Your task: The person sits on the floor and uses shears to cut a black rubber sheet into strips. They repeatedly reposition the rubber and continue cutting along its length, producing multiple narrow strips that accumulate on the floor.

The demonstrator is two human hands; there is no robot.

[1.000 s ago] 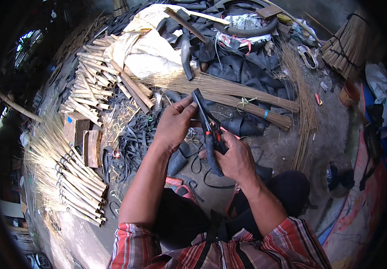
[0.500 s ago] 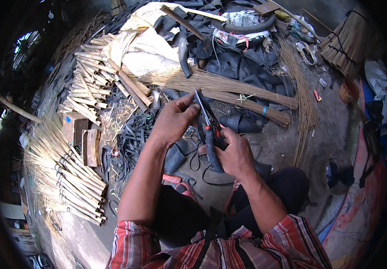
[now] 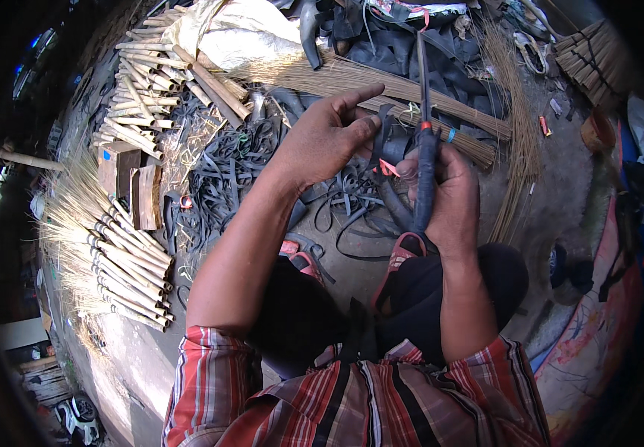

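My right hand (image 3: 452, 195) is closed round the dark-wrapped handles of a pair of scissors (image 3: 424, 89), whose long blades point away from me. Between the thumb and fingers of my left hand (image 3: 326, 141) a black rubber strip (image 3: 384, 128) is pinched, its index finger stretched out. The scissors stand just to the right of the strip, their blades apart from it. Behind and below my hands lies a tangle of cut rubber strips (image 3: 225, 167).
Bamboo handles (image 3: 139, 97) are stacked at the far left, with finished-looking brooms (image 3: 128, 268) nearer. Bundles of thin sticks (image 3: 426, 97) lie beyond my hands. A wooden block (image 3: 117, 167), black rubber sheets (image 3: 389, 56), a white sack (image 3: 251, 37) and a tied stick bundle (image 3: 598, 59) surround them.
The scissors have moved right, away from my left fingertips, and turned more upright. Both hands have shifted right in view. My left index finger has stretched out.
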